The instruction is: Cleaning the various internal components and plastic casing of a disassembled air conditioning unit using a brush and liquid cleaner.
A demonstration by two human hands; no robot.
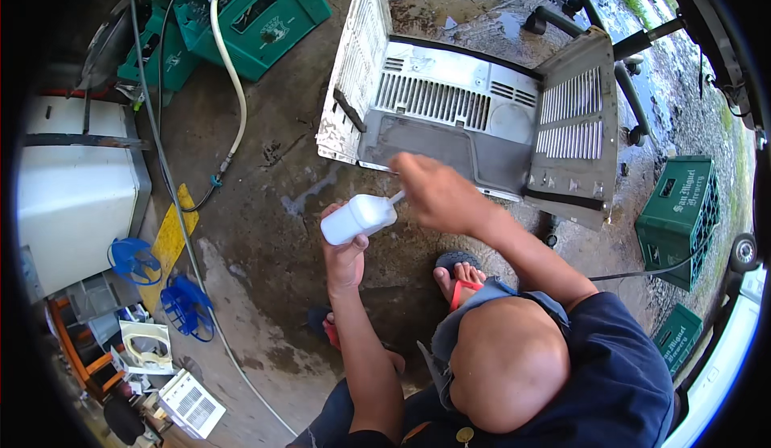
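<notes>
My left hand (346, 258) grips a white plastic container (355, 219), tilted with its mouth end to the right. My right hand (437, 195) is at that end, its fingers closed on a thin pale stick or brush handle (397, 196) that reaches the container's mouth; the stick's far end is hidden. Just beyond my hands, a metal appliance casing (433, 89) with louvred slots stands on the wet concrete floor. Its left side panel (358, 62) is whitish and speckled, its right side panel (572, 128) is grey.
Green plastic crates (259, 20) with a pale hose (232, 68) stand at the upper left; another crate (677, 219) is at the right. A long thin hose (199, 267) crosses the floor. Blue plastic fan parts (187, 309) and a white vented panel (193, 404) lie left. A wheeled chair base (626, 86) is behind.
</notes>
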